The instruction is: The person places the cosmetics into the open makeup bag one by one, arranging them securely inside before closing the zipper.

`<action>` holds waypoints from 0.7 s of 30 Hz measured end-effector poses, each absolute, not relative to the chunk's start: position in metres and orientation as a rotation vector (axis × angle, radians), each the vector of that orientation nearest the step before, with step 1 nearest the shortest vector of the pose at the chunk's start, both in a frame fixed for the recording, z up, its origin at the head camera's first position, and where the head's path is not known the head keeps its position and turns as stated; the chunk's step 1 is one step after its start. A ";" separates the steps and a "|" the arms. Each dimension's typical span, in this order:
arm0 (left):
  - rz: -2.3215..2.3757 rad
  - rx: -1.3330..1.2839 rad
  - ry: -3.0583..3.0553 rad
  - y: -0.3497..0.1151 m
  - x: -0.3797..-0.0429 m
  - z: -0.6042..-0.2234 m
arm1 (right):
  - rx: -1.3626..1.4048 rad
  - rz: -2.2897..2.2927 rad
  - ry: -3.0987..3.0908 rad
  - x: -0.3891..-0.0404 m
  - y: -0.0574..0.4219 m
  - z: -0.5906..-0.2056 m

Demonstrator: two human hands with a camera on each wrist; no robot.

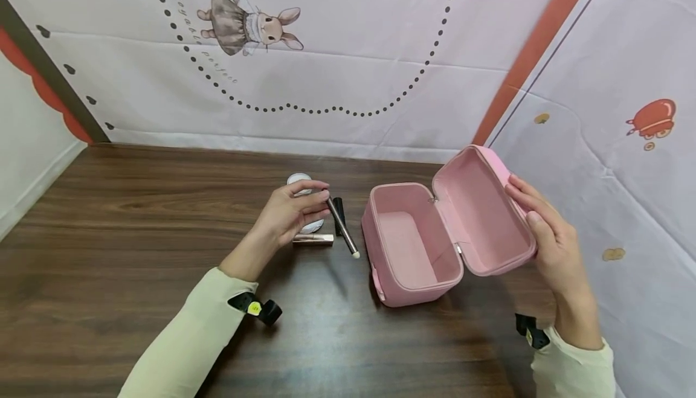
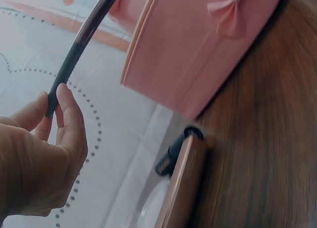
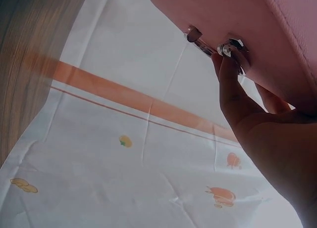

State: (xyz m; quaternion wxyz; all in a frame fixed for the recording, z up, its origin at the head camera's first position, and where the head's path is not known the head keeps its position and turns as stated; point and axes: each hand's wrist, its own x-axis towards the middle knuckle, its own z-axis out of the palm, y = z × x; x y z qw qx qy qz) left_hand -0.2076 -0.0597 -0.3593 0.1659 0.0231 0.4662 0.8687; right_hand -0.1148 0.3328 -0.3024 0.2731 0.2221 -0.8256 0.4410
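Observation:
Between the thumb and fingers of my left hand (image 1: 285, 214) is a slim dark makeup brush (image 1: 345, 231), pinched at its handle end. Its small pale tip points down toward the table, left of a pink cosmetic case (image 1: 375, 259). The case stands unzipped, its bare inside visible. My right hand (image 1: 551, 238) holds the tilted-back lid (image 1: 481, 211) by its outer right edge. In the right wrist view, its fingers are at silver metal fittings (image 3: 230, 50) on the lid's outside.
Below and beside my left hand, a black tube (image 1: 338, 211), a rose-gold tube (image 1: 313, 240) and round white items (image 1: 313, 227) lie on the wooden table (image 1: 163, 229). A printed white cloth (image 1: 348, 54) rises behind the table and along the right.

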 end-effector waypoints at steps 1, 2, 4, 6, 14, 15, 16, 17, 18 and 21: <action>2.472 0.066 1.329 -0.056 -0.208 -0.358 | 0.598 1.187 -2.223 -0.115 0.333 -0.302; 2.469 0.068 1.331 -0.053 -0.207 -0.358 | 0.599 1.188 -2.224 -0.115 0.333 -0.302; 2.468 0.060 1.330 -0.046 -0.207 -0.356 | 0.598 1.187 -2.227 -0.114 0.333 -0.302; 2.460 0.066 1.339 -0.039 -0.207 -0.356 | 0.598 1.187 -2.226 -0.114 0.333 -0.302; 2.425 0.129 1.415 -0.010 -0.212 -0.345 | 0.590 1.179 -2.222 -0.114 0.334 -0.301; 2.421 0.146 1.437 -0.006 -0.213 -0.343 | 0.587 1.181 -2.224 -0.114 0.333 -0.301; 2.417 0.163 1.459 -0.003 -0.213 -0.342 | 0.586 1.182 -2.225 -0.114 0.333 -0.301; 2.417 0.183 1.480 0.001 -0.213 -0.340 | 0.585 1.182 -2.227 -0.114 0.333 -0.301; 2.416 0.207 1.497 0.004 -0.213 -0.338 | 0.585 1.183 -2.227 -0.114 0.332 -0.301; 2.387 0.300 1.577 0.012 -0.214 -0.334 | 0.585 1.188 -2.221 -0.114 0.332 -0.301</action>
